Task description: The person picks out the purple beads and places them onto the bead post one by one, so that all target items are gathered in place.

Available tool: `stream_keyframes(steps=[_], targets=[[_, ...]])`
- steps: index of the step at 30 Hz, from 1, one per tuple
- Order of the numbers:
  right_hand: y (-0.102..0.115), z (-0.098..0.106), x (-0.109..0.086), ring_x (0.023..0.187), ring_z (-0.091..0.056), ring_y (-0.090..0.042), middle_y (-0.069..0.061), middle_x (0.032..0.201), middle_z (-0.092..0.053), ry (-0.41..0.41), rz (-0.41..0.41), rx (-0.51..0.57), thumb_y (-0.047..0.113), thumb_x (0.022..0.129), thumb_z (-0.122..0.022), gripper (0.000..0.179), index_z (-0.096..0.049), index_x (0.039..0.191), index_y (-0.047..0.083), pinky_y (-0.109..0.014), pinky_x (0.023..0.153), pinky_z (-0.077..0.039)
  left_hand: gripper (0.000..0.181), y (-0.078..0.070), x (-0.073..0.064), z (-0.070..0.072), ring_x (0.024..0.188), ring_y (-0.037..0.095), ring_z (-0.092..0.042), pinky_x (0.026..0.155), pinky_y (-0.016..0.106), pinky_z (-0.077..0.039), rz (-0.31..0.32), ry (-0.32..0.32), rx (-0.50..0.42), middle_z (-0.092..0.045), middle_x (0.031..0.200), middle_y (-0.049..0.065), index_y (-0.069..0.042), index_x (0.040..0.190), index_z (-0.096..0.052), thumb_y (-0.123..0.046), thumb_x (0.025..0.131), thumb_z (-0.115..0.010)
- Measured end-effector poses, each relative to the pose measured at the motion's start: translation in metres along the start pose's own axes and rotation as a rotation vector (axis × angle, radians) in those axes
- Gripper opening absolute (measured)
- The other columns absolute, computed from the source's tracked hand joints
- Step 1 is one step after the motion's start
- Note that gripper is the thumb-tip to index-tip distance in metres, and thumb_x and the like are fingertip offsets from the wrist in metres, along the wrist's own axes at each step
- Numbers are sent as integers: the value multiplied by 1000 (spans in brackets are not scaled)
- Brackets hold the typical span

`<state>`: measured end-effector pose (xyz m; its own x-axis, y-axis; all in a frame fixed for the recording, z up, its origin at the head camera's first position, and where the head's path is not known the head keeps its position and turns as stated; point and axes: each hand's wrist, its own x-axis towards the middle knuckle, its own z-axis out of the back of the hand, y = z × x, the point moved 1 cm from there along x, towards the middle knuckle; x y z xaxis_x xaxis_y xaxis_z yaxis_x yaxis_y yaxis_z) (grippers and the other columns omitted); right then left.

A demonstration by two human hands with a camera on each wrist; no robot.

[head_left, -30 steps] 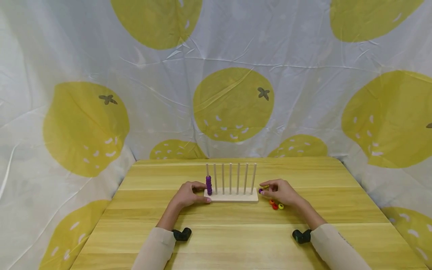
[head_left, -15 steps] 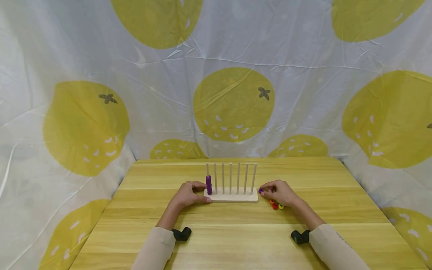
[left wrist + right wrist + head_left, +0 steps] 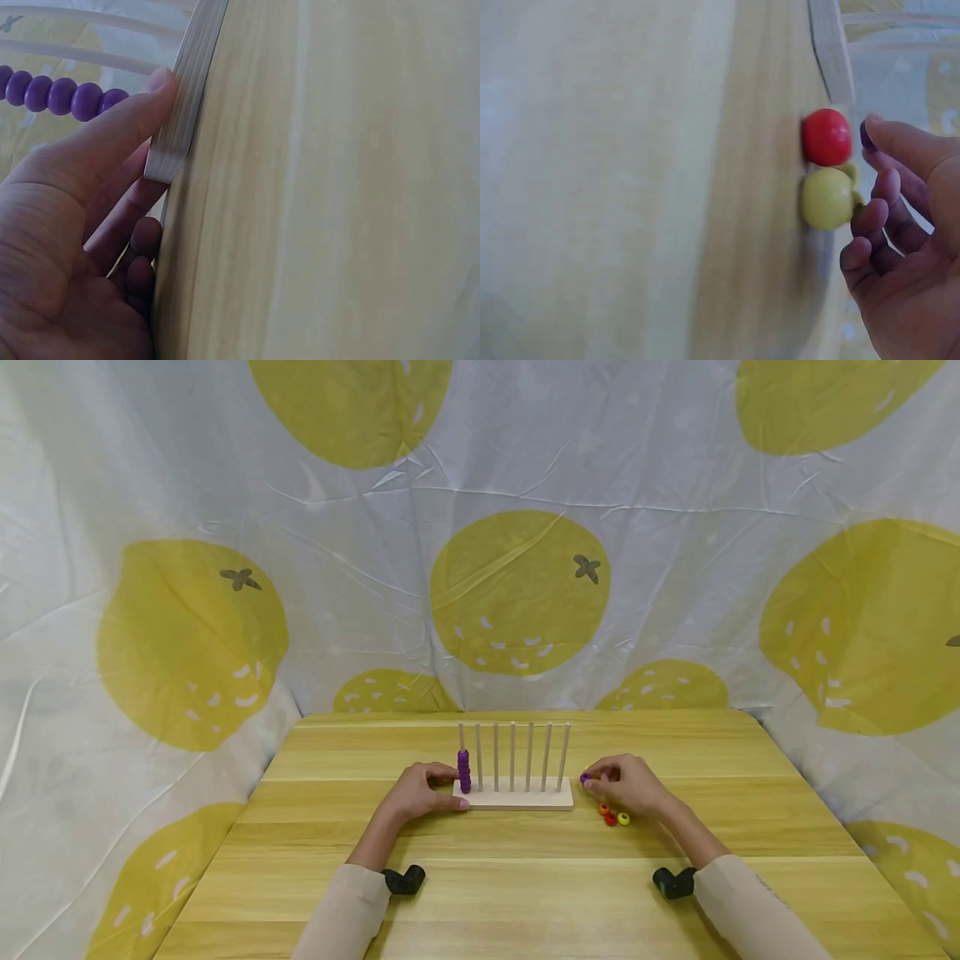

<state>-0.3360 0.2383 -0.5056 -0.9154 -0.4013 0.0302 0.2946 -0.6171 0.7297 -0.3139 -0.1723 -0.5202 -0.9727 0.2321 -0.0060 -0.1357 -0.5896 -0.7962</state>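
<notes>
A wooden peg stand point(image 3: 517, 799) with a row of several upright rods stands on the table. Purple beads point(image 3: 464, 772) are stacked on its leftmost rod. My left hand point(image 3: 420, 792) grips the left end of the base, thumb point(image 3: 142, 105) on the front edge and fingers behind. To the right of the stand, my right hand point(image 3: 628, 785) pinches a single purple bead point(image 3: 585, 777) between thumb and forefinger; in the right wrist view the thumb mostly hides this bead point(image 3: 867, 138). Below that hand lie an orange bead point(image 3: 604, 808), a red bead point(image 3: 611, 819) and a yellow bead point(image 3: 624, 819).
More yellow shows behind the right hand's fingers, mostly hidden. The wooden table point(image 3: 525, 902) runs to a patterned cloth point(image 3: 517, 468) hanging behind it. Black wrist devices point(image 3: 405, 881) sit at both cuffs.
The right hand has drawn slightly right and back with the purple bead, a little farther from the stand's end. The left hand and the stand have stayed still.
</notes>
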Motion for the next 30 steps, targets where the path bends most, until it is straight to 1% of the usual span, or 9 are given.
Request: stream_keyframes(steps=[4,10,17,23,30], targets=[[9,10,0,65,-51,-11,1,77,-62,-22,37,-29,24,95,-75,18,-79,107,12,-24,59,-42,54,1,0,0,106,17,-66,96,43,-54,1,2,-4,-76,119,0,-20,119,-78,-36,71,-96],[21,25,3,66,-49,-12,0,78,-60,-37,85,-29,28,96,-75,21,-78,109,12,-24,58,-40,54,1,0,0,107,18,-66,96,43,-54,1,-2,-10,-75,120,0,-20,119,-78,-36,71,-96],[31,39,3,68,-50,-14,0,80,-59,-44,91,-56,31,98,-73,25,-77,113,12,-26,58,-40,53,1,0,0,105,17,-66,95,42,-54,-14,-1,9,-76,119,0,-22,118,-78,-36,71,-96],[43,50,2,69,-51,-15,-2,81,-59,-50,90,-38,31,98,-72,28,-76,116,10,-27,59,-41,54,1,0,0,106,18,-66,95,43,-54,-8,2,3,-75,120,0,-21,119,-78,-36,71,-96],[60,63,2,67,-48,-13,-3,80,-57,-83,117,-28,35,98,-73,28,-76,112,11,-27,59,-39,53,1,0,0,105,17,-66,94,41,-54,-11,5,-3,-75,119,1,-20,119,-78,-35,72,-96]])
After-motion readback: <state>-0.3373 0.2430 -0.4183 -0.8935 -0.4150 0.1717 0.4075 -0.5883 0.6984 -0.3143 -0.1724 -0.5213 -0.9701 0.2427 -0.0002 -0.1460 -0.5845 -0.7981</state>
